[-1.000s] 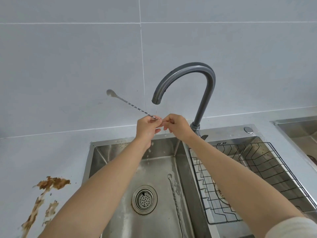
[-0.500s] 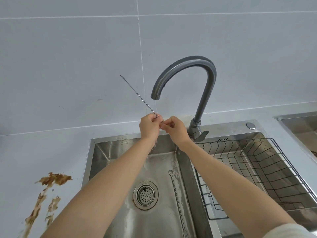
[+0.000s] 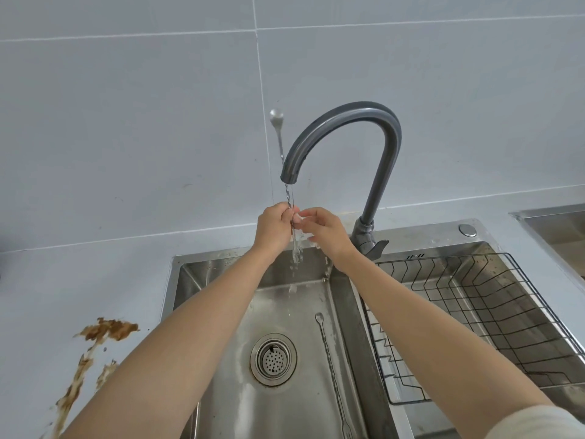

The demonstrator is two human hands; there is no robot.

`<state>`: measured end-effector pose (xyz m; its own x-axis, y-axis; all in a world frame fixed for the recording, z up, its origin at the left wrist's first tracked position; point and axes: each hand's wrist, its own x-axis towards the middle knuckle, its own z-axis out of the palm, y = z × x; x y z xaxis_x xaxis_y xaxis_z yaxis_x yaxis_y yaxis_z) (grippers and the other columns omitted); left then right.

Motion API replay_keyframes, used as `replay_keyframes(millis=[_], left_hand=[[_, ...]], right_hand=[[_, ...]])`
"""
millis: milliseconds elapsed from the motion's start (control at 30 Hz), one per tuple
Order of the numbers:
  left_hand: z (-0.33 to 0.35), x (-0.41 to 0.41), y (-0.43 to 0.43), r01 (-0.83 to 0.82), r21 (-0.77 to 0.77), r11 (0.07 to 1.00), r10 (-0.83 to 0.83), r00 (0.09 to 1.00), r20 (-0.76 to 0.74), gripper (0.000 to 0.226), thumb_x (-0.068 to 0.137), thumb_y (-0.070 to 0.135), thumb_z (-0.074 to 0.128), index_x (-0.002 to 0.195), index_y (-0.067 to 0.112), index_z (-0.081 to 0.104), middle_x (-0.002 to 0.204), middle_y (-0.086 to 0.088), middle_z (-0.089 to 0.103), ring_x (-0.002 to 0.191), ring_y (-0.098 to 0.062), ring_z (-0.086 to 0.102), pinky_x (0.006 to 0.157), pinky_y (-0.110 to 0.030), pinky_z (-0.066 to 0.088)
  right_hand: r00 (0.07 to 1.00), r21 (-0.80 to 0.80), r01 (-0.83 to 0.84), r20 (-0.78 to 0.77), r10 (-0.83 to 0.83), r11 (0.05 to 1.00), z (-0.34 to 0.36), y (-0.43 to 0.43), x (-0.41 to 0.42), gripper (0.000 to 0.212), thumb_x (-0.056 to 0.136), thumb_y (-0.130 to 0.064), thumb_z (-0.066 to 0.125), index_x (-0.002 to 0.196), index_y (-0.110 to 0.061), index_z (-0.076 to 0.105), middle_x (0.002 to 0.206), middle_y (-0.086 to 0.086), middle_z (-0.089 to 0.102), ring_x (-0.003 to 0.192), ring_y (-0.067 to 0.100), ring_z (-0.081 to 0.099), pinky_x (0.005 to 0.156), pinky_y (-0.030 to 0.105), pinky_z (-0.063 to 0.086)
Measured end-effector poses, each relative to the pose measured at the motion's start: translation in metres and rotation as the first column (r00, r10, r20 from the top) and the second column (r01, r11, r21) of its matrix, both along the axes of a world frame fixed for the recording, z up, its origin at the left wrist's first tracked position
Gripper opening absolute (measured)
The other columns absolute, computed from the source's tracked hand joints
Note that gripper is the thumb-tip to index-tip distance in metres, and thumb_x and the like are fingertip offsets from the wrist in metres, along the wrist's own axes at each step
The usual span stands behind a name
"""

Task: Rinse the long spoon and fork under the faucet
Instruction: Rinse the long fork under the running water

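A long twisted-stem spoon [image 3: 276,117] stands nearly upright, its small bowl on top beside the grey faucet [image 3: 384,147]. My left hand [image 3: 274,228] grips its stem just under the spout. Fingertips of my right hand [image 3: 327,231] pinch the stem from the right. Water runs from the spout over both hands and down the stem's lower end, which looks forked and hangs below my fingers. A second long utensil, the fork [image 3: 332,372], lies flat in the sink [image 3: 221,274] right of the drain, tines toward me.
A round drain strainer [image 3: 273,359] sits mid-basin. A black wire rack [image 3: 493,315] fills the right basin. Brown smears [image 3: 104,332] stain the white counter left of the sink. Another steel basin edge [image 3: 557,217] shows at far right. A tiled wall stands behind.
The spoon has swung from leaning far left to nearly upright. Its lower end now hangs below my hands in the running water. Both hands stay under the spout.
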<state>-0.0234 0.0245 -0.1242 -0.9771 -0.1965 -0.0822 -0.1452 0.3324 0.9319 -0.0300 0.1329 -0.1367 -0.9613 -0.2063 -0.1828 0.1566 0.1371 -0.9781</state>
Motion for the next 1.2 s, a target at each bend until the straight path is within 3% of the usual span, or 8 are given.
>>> replay_keyframes(millis=[167,267,433,567,700,900,1033,1200], left_hand=[[0.004,0.001,-0.005,0.082,-0.012,0.997,-0.082,0.997,-0.009,0.026,0.096,0.0,0.036,0.083,0.006,0.057,0.061,-0.002,0.053,0.06,-0.021,0.054,0.065,-0.031,0.05],[-0.001,0.003,-0.007,0.083,0.0,0.997,-0.083,0.996,-0.012,0.026,0.094,0.0,0.043,0.076,0.004,0.061,0.059,-0.005,0.055,0.055,-0.018,0.054,0.058,-0.025,0.047],[-0.008,0.004,-0.012,0.026,0.018,1.0,-0.025,0.999,-0.024,0.02,0.089,0.001,0.056,0.071,-0.004,0.065,0.057,-0.008,0.057,0.035,0.003,0.054,0.048,-0.017,0.048],[-0.008,0.004,-0.019,-0.024,0.053,0.998,0.026,0.999,-0.029,0.029,0.084,0.004,0.065,0.057,0.015,0.058,0.056,-0.005,0.059,0.032,0.004,0.053,0.044,-0.014,0.045],[-0.007,0.008,-0.023,-0.028,0.069,0.997,0.03,0.999,-0.024,0.026,0.081,0.006,0.068,0.059,0.016,0.059,0.058,-0.001,0.06,0.032,0.004,0.053,0.042,-0.011,0.043],[-0.014,0.015,-0.029,0.063,0.071,0.995,-0.069,0.995,0.075,0.014,0.088,-0.003,0.056,0.098,-0.003,0.065,0.067,-0.006,0.061,0.038,0.003,0.058,0.053,-0.021,0.048],[-0.018,0.018,-0.035,0.051,0.036,0.998,-0.054,0.996,0.076,0.022,0.085,-0.005,0.059,0.068,0.009,0.059,0.073,-0.005,0.062,0.037,-0.001,0.056,0.047,-0.021,0.047],[-0.019,0.025,-0.037,0.045,0.017,0.999,-0.047,0.995,0.092,0.031,0.085,-0.002,0.062,0.062,0.017,0.052,0.059,-0.001,0.057,0.03,0.003,0.052,0.036,-0.012,0.046]], right_hand=[[1.0,-0.121,0.006,0.016,-0.004,0.993,0.005,-0.001,-0.006,0.014,0.092,-0.014,0.054,0.106,-0.012,0.052,0.087,0.0,0.061,0.08,0.013,0.059,0.081,0.026,0.047],[1.0,-0.141,0.006,-0.019,-0.009,0.99,0.009,-0.005,-0.008,0.007,0.092,-0.007,0.052,0.089,-0.012,0.057,0.08,0.006,0.061,0.073,0.017,0.058,0.086,0.033,0.051],[0.999,-0.146,0.025,-0.03,-0.03,0.989,0.013,-0.012,-0.005,0.02,0.091,0.0,0.051,0.074,-0.009,0.058,0.063,0.009,0.058,0.048,0.012,0.056,0.06,0.018,0.054],[0.999,-0.139,0.019,-0.028,-0.024,0.99,0.012,-0.02,-0.004,0.022,0.092,-0.001,0.05,0.073,-0.01,0.058,0.063,0.008,0.059,0.051,0.011,0.058,0.063,0.014,0.055],[0.998,-0.116,0.047,-0.027,-0.05,0.992,0.013,-0.026,-0.005,0.025,0.092,-0.003,0.049,0.07,-0.012,0.056,0.065,0.006,0.06,0.054,0.011,0.058,0.066,0.018,0.054],[0.995,-0.125,0.095,-0.008,-0.097,0.988,0.006,-0.031,-0.003,0.021,0.09,0.002,0.048,0.075,-0.012,0.054,0.071,0.002,0.058,0.059,0.01,0.056,0.067,0.02,0.052],[0.994,-0.147,0.1,-0.02,-0.104,0.984,0.007,-0.036,-0.002,0.013,0.088,0.007,0.051,0.092,-0.005,0.055,0.07,0.002,0.056,0.055,0.003,0.059,0.06,0.011,0.052],[0.989,-0.134,0.147,0.023,-0.145,0.98,0.009,-0.04,-0.002,0.022,0.092,-0.002,0.049,0.073,-0.013,0.055,0.067,0.003,0.057,0.052,0.008,0.061,0.057,0.016,0.054]])
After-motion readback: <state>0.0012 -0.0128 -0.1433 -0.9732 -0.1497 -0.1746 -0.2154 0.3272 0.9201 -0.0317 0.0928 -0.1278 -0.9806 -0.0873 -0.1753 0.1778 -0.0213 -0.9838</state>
